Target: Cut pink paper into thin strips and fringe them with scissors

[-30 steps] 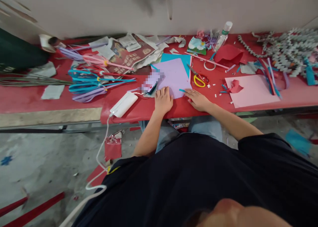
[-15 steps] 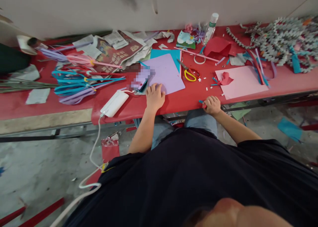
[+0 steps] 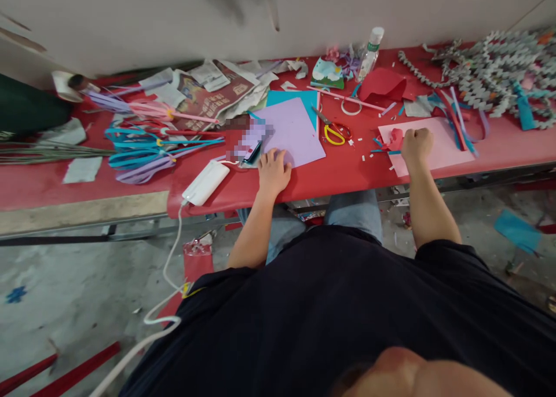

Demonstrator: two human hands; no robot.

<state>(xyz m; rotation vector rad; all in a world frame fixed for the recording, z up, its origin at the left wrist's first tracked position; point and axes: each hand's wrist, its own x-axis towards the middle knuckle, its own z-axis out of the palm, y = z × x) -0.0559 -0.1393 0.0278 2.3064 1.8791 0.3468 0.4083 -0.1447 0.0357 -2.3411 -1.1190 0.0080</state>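
My left hand (image 3: 273, 171) rests on the near edge of a lilac paper sheet (image 3: 293, 131) on the red table (image 3: 339, 174), fingers curled loosely down with nothing in them. My right hand (image 3: 416, 143) is a closed fist on the left end of a pink paper sheet (image 3: 436, 145), beside a crumpled red paper scrap (image 3: 393, 139). What the fist holds, if anything, is hidden. Yellow-and-red scissors (image 3: 333, 130) lie between the two sheets.
A white power bank (image 3: 205, 182) with a cable sits left of my left hand, next to a phone (image 3: 251, 151). Coloured paper strips (image 3: 147, 145), newspapers (image 3: 212, 93), a clear bottle (image 3: 369, 52), a tape ring (image 3: 350, 106) and folded grey paper chains (image 3: 499, 72) crowd the table.
My right hand moved from the lilac sheet to the table's front edge, closed on a small scrap, then went right onto the pink sheet as a fist. My left hand stayed put.
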